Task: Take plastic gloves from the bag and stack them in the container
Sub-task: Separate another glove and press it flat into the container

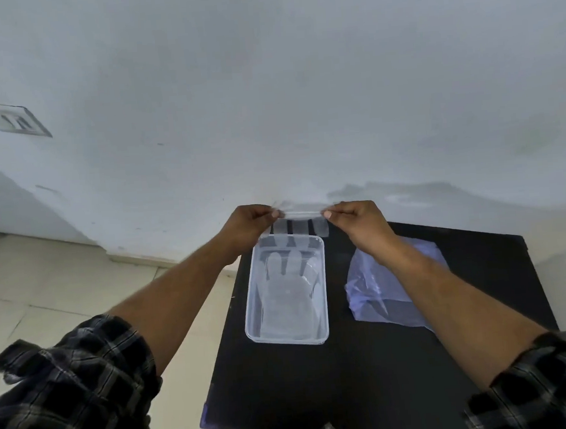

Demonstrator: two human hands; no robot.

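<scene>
A clear plastic glove (298, 220) is stretched flat between both hands above the far end of the container. My left hand (248, 224) pinches its left edge and my right hand (359, 222) pinches its right edge. Its fingers hang down toward the container rim. The clear rectangular container (252, 312) sits on the black table with at least one flat glove (289, 299) lying inside, fingers pointing away from me. The translucent bluish bag (377, 294) lies crumpled to the right of the container, partly under my right forearm.
The small black table (370, 375) stands against a pale wall (268, 115). Tiled floor (62, 290) lies to the left. A wall socket plate (13, 120) is at the far left. Checked sleeves cover both upper forearms.
</scene>
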